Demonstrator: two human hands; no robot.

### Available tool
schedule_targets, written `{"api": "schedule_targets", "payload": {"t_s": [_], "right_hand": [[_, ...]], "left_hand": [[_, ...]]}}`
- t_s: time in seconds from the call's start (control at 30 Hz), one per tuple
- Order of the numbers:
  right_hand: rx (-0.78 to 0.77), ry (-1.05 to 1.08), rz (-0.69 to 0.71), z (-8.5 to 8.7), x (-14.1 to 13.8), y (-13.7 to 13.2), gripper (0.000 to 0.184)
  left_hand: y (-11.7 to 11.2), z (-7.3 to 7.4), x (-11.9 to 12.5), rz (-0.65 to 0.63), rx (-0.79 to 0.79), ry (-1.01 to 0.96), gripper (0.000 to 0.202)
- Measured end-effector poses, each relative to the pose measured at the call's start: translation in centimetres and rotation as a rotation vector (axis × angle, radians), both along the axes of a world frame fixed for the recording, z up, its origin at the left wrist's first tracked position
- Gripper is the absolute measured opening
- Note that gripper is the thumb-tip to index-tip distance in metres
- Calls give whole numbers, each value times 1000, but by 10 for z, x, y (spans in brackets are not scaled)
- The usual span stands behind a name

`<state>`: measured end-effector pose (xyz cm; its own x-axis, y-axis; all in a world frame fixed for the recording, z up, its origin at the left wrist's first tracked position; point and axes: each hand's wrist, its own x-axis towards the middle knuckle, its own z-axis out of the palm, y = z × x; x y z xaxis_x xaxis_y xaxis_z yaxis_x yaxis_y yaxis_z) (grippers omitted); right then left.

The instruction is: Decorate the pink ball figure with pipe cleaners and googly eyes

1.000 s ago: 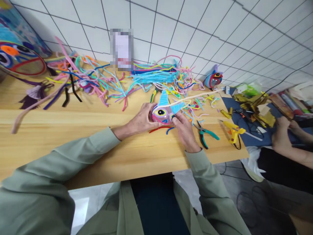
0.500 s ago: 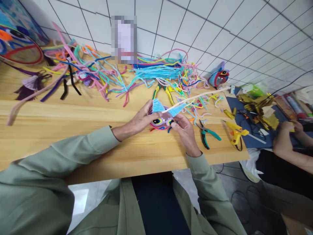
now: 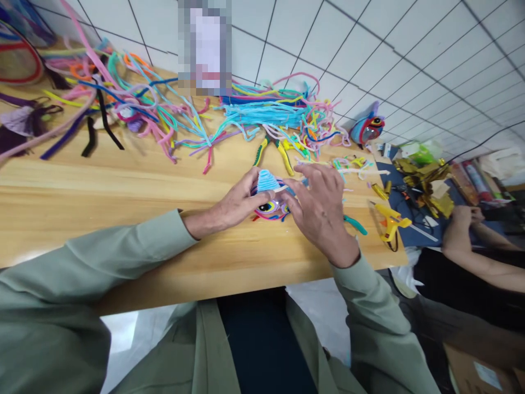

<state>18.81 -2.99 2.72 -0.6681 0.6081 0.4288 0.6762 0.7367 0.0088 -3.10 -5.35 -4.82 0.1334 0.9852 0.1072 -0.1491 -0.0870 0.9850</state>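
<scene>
A small pipe-cleaner fish (image 3: 269, 198) with a pink body, a black and yellow eye and a light blue fin lies on the wooden table (image 3: 123, 191). My left hand (image 3: 235, 203) pinches the fish at its blue fin from the left. Over the fish's right side hovers my right hand (image 3: 320, 210), its fingers spread above the piece while thumb and forefinger pinch a long cream pipe cleaner (image 3: 361, 172) that runs off to the right.
A heap of coloured pipe cleaners (image 3: 262, 117) covers the back of the table, with yellow-handled pliers (image 3: 273, 150). Teal pliers (image 3: 356, 224), a yellow glue gun (image 3: 389, 220) and a second fish (image 3: 368, 129) lie right. Another person's arm (image 3: 471, 246) works at far right.
The fish has been lowered toward the table. My right hand rose over it with its fingers spread, and the cream pipe cleaner now lies lower and flatter.
</scene>
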Motion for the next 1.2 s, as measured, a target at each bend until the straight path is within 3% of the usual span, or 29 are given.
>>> {"api": "schedule_targets", "payload": {"t_s": [0.23,0.47,0.57,0.77,1.2], "right_hand": [[0,-71,40,6,-7,10,4],[94,-25,-63,-1,-19,-3,19],[50,37,-77,-3,-19,-5,16],[-31,154,-55,-6,-14,-7,16],[-29,102,8,-10,-10,-9,23]], "left_hand": [[1,-4,4,37,18,15,40],[-1,-7,8,70,20,14,36],[-2,-7,9,69,35,-6,35],[-4,-2,10,72,18,-36,33],[-11,-2,8,61,-25,-35,29]]}}
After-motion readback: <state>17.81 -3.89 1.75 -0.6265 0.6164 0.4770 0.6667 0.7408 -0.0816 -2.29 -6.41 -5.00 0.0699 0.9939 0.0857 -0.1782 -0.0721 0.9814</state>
